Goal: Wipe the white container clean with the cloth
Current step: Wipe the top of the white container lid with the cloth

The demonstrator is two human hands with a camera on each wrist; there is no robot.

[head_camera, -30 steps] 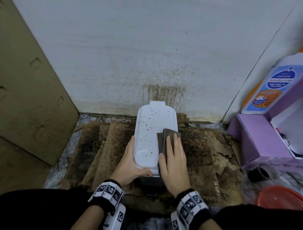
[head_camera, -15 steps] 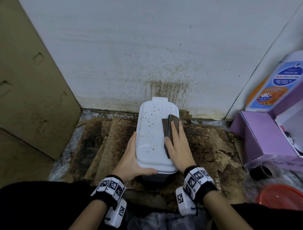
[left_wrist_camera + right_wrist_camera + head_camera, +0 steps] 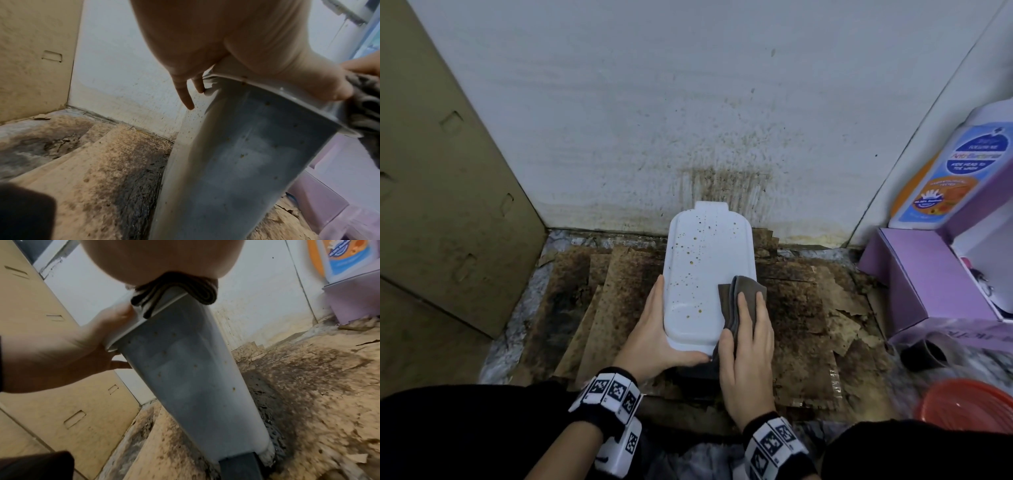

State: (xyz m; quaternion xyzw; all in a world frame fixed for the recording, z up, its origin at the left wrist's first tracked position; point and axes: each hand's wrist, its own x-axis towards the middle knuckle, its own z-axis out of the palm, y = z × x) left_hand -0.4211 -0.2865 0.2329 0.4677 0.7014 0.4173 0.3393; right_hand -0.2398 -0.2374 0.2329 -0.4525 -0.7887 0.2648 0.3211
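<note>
Cardboard [image 3: 619, 308], stained brown, covers the floor where the white container [image 3: 705, 274] stands, its long top running away from us toward the wall [image 3: 688, 102]. Our left hand [image 3: 654, 329] grips its near left edge, while our right hand [image 3: 748, 346] presses the folded cloth [image 3: 736, 294] flat-fingered on the near right edge. Most brown specks lie ahead and left of the cloth, so we judge the right hand must sweep forward along that axis.

Cardboard panel [image 3: 448, 192] walling the left, stained wall [image 3: 688, 120] close behind, purple box [image 3: 928, 274] crowding the right, open floor strips beside the white container [image 3: 705, 260].
</note>
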